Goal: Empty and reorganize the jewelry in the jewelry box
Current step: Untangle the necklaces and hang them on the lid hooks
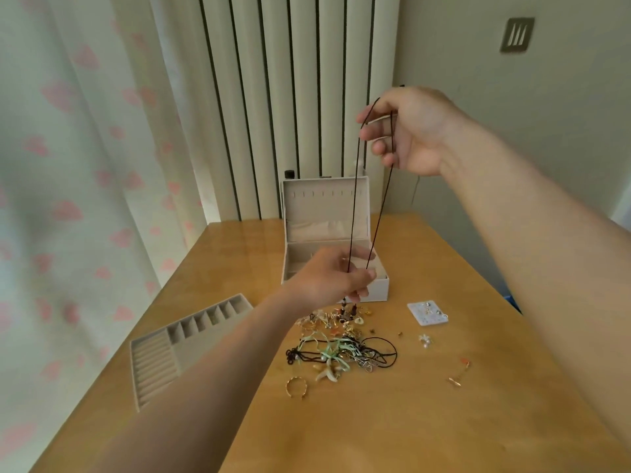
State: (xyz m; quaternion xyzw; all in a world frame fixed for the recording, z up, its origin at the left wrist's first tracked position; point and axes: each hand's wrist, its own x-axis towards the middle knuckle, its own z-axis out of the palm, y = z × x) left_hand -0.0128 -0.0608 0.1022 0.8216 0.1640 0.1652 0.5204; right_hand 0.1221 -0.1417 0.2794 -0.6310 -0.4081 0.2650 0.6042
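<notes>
Cord necklace (354,203) held taut between two hands
The left hand (336,279) pinches its beaded lower end just above the jewelry pile (341,349) on the tabletop (409,425). The cord rises near-vertical before the open jewelry box (324,230) to the right hand (409,131), which is curled round its top loop.

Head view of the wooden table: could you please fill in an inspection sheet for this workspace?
Surface: wooden table, light glossy top.
Job's things: jewelry box stands open at the far side, lid upright; tray insert lies out on the table, left of it; black cord necklace is stretched between both hands.
Clutter: jewelry pile in front of the box; earring card to its right, loose small pieces nearby.
Grippers: right hand, raised, holds the cord's top in its fingers; left hand pinches it low, over the pile.
Cables: nothing seen.
Surroundings: radiator behind the table, heart-print curtain at left.
</notes>
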